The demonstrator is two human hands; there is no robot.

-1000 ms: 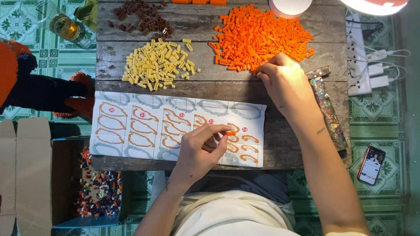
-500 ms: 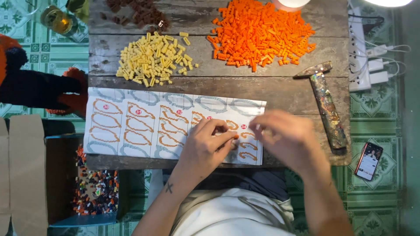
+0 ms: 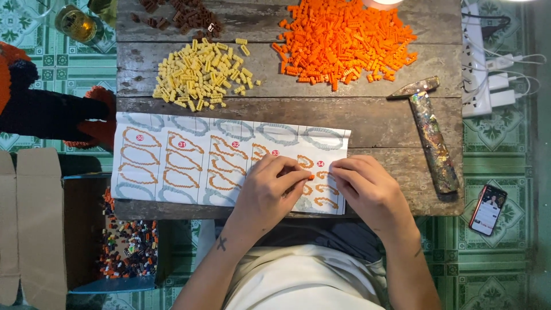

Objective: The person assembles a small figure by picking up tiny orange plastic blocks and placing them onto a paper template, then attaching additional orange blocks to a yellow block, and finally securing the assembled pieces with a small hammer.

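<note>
This looks like a home craft corner rather than a factory or shop. The tabletop [image 3: 367, 123] is rough, weathered planks, standing on a floor of green patterned tiles [image 3: 499, 129] of the household sort. Sorted heaps of small orange bricks [image 3: 344, 37], yellow bricks [image 3: 201, 74] and brown bricks [image 3: 183, 12] lie on the wood beside a paint-spattered hammer [image 3: 430, 135]. A power strip [image 3: 479, 63] with chargers plugged in sits at the edge, a phone [image 3: 488, 209] lies on the floor, and an open cardboard box [image 3: 34, 229] holds mixed pieces.
</note>
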